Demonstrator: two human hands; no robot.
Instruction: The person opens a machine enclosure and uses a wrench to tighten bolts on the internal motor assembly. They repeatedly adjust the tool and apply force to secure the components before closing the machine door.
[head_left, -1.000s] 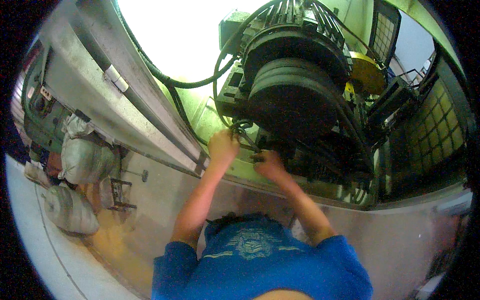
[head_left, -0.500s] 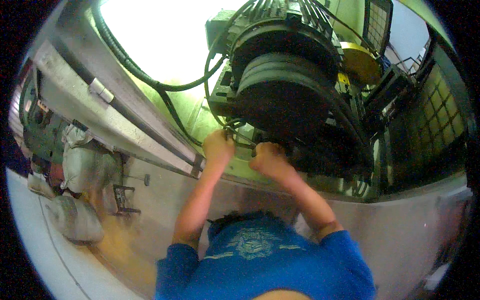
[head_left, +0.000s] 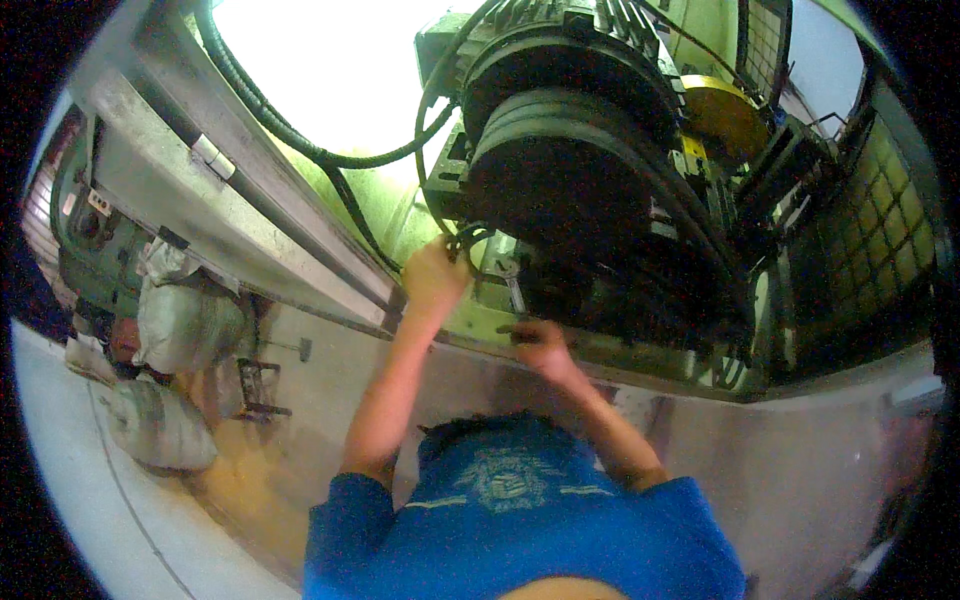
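Observation:
My left hand (head_left: 436,282) is closed at the lower end of a thin black hose (head_left: 422,185), by a dark fitting (head_left: 466,238). What lies inside its fingers is hidden. My right hand (head_left: 542,348) is lower and to the right, its fingers curled at the bottom end of a metal wrench (head_left: 514,286). The wrench points upward, its open jaw near the top and apart from the fitting. Just above both hands is a big dark grooved pulley (head_left: 555,165) on a finned motor (head_left: 560,25).
A thick corrugated conduit (head_left: 270,120) curves in at upper left. Dark belts (head_left: 690,215) run down the right side, near a yellow wheel (head_left: 722,112) and a mesh guard (head_left: 850,235). A metal frame rail (head_left: 230,190) slants along the left. Stuffed sacks (head_left: 190,325) lie beyond.
My right hand has moved down and away from my left hand. The wrench has swung from slanting between the hands to nearly upright. My left hand stays by the fitting.

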